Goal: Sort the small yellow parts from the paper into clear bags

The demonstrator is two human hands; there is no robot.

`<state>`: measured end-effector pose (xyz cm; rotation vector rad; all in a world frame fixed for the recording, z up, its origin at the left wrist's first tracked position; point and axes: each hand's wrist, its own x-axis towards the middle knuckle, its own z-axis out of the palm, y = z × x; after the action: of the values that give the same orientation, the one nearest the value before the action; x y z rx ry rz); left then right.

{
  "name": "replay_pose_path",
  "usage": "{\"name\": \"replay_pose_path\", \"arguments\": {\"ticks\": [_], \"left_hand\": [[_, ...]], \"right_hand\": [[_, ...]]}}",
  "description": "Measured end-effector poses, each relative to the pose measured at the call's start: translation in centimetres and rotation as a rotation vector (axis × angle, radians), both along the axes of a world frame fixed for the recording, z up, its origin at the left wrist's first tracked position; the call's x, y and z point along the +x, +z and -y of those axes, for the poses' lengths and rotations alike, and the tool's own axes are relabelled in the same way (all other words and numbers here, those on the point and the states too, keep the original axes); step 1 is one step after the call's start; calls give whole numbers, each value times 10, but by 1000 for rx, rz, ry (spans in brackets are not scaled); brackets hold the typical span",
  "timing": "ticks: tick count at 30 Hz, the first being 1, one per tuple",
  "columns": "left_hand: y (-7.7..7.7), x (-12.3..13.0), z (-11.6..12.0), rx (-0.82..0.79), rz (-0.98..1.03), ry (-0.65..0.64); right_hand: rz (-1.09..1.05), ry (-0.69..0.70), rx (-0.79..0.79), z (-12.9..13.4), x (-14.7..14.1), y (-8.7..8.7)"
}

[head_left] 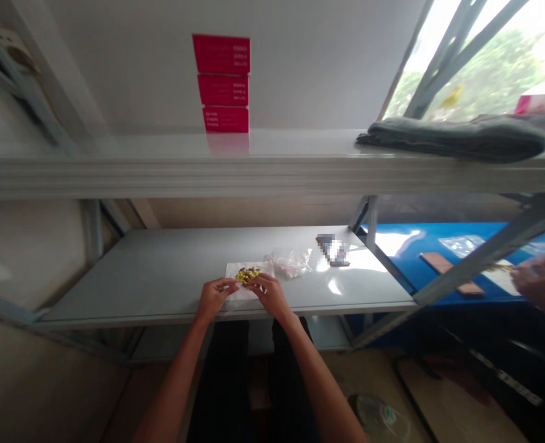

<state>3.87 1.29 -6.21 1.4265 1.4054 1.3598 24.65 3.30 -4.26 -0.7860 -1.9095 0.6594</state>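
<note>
Small yellow-and-dark pieces [247,274] lie heaped on a white sheet [231,269] on the grey table [162,264]; the person's left hand [213,298] and right hand [270,295] curl their fingers at the heap's sides; whether either grips a piece cannot be told.

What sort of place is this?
Probably a small workshop, perhaps for hand assembly or sorting: a metal-framed workbench, small yellow and dark pieces on a white sheet, and another person's hand by the blue table.
</note>
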Motion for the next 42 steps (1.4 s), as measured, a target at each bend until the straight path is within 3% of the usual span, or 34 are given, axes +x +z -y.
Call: {"name": "replay_pose_path", "arguments": {"ticks": [4,9,19,21,26,28,33,42], "left_hand": [[1,1,1,28,1,1],[4,1,1,46,49,-5],[5,2,0,45,197,109],[2,2,-2,46,219,125],[-1,0,-3,18,203,117],[-2,-1,-3,11,181,94],[-5,0,-4,39,172,83],[-2,0,-1,75,16,43]], "right_hand": [[-28,19,-97,3,-9,-2],[-95,-66,-225,3,-15,0],[-62,107,-104,-2,-23,5],[-77,63,-104,-5,-17,2],[-61,-333,-90,-17,0,-12],[31,-404,-79,-20,2,-18],[209,-395,-55,-20,-1,-26],[299,-340,4,-16,-3,-26]]}}
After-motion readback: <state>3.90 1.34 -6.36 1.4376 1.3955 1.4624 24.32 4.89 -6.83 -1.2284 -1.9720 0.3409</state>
